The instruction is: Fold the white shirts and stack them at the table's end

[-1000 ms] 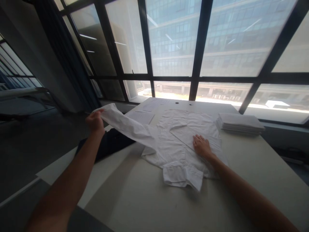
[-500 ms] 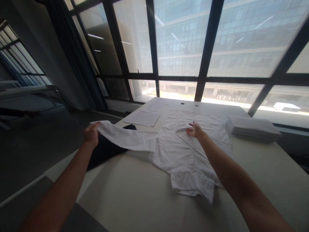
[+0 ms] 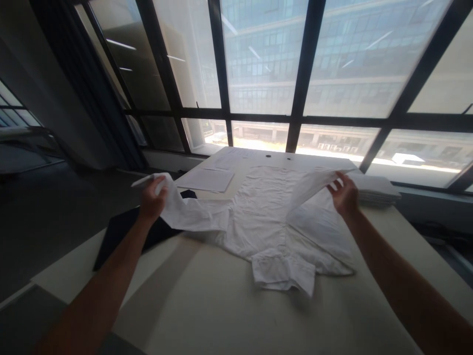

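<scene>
A white shirt [image 3: 258,212] lies spread and wrinkled on the white table [image 3: 207,296]. My left hand [image 3: 152,197] is closed on the end of one sleeve, lifted off the tabletop at the left. My right hand [image 3: 343,195] pinches a thin edge of the shirt's front and holds it raised, so the cloth slants up from the middle of the shirt. The collar end [image 3: 284,271] points toward me, near the front of the table. Under the lifted sleeve lies a dark navy or black flat item [image 3: 121,231], partly hidden by my left arm.
A folded white fabric stack [image 3: 375,190] stands on the right of the table, partly behind my right hand. Paper sheets [image 3: 207,180] lie at the back left. Dark-framed windows [image 3: 258,118] rise behind the table, with a dark curtain [image 3: 88,98] at the left.
My right hand, open over the shirt before, has moved right and now grips and lifts its front edge. My left hand has shifted slightly right with the sleeve end. The view has turned right.
</scene>
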`<move>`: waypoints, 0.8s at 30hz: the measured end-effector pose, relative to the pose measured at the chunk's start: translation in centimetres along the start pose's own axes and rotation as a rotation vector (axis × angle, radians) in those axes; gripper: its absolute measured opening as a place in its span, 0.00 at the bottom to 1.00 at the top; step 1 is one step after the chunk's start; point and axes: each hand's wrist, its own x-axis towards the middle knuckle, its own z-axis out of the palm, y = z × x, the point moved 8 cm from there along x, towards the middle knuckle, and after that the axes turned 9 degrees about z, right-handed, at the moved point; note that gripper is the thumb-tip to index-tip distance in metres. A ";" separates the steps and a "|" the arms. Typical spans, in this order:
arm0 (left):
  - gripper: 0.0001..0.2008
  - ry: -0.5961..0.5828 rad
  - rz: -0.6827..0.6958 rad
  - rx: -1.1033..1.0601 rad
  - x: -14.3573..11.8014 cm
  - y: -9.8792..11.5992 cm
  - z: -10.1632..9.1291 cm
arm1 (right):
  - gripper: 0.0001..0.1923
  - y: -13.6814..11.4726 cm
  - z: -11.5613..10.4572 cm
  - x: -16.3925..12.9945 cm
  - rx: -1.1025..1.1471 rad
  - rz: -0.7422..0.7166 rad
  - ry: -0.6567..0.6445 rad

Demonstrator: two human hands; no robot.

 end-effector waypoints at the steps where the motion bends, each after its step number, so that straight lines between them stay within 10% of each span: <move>1: 0.17 -0.041 0.065 -0.046 0.0 1.9 1.3 | 0.13 -2.4 -2.4 -0.1 -0.005 -0.059 0.035; 8: 0.21 -0.412 0.280 -0.086 -4.1 13.8 12.2 | 0.11 -12.1 -20.1 -2.8 -0.121 -0.252 0.516; 13: 0.21 -0.693 0.315 0.115 -10.9 16.8 18.5 | 0.10 -13.2 -28.6 -6.1 -0.101 -0.387 0.807; 24: 0.19 -0.802 0.556 0.174 -16.1 18.8 19.3 | 0.23 -16.4 -38.6 -8.3 -0.341 -0.589 1.372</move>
